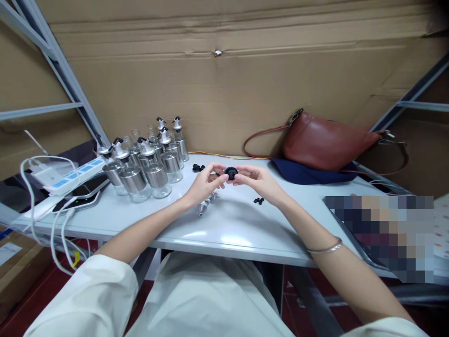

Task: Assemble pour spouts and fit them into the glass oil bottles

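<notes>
Between my two hands, just above the table, is a black round stopper [231, 173] with a thin silvery rim, its face turned towards me. The fingers of my left hand [206, 181] pinch it from the left side. From the right, my right hand [258, 180] grips its edge with thumb and fingers. Below my left hand lie some silver pour spouts [202, 206], partly hidden by it. Several small black caps [258, 201] lie beneath my right wrist. Behind my left hand sit more black stoppers [198, 167].
Several glass bottles with steel sleeves [135, 180] stand at left, some topped with pourers. Left of them are a power strip [79, 175], white cables and a phone-like device [79, 201]. A brown handbag [322, 142] rests on dark blue cloth [298, 174] at back right. Cardboard [217, 93] walls the back.
</notes>
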A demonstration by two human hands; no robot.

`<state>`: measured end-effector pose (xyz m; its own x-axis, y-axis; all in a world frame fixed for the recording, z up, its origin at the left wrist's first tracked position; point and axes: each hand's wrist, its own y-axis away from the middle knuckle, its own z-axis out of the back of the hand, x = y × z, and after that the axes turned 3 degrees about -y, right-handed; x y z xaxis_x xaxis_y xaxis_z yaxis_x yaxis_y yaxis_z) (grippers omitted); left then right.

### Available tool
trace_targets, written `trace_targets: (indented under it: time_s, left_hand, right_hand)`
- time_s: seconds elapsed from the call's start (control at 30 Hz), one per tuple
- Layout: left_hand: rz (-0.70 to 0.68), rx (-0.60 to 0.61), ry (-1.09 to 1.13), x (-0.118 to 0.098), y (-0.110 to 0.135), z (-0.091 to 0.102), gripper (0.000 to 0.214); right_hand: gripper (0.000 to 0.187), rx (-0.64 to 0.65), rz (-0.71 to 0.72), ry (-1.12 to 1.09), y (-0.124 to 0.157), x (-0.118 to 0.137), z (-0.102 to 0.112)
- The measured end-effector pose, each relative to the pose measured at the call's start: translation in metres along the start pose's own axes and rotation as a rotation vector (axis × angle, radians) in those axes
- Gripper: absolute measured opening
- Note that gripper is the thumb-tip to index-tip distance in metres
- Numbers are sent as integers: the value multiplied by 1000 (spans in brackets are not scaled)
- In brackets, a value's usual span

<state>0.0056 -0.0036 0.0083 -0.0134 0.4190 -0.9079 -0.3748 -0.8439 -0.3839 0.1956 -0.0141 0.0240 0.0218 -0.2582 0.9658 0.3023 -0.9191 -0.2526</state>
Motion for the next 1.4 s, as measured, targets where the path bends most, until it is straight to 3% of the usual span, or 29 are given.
trace_targets:
  time_s: [0.6,1.0,1.4]
  left_hand:
    - [48,61,-24,-5,2,-2,38]
    - [50,81,-66,-1,6,-6,25]
    - [79,97,-91,-2,8,-6,25]
  right_hand:
    - [35,82,36,40,2,-2,-2]
    - [17,92,120,284,7,2,-7]
    - [21,94,23,330,9,3,-9]
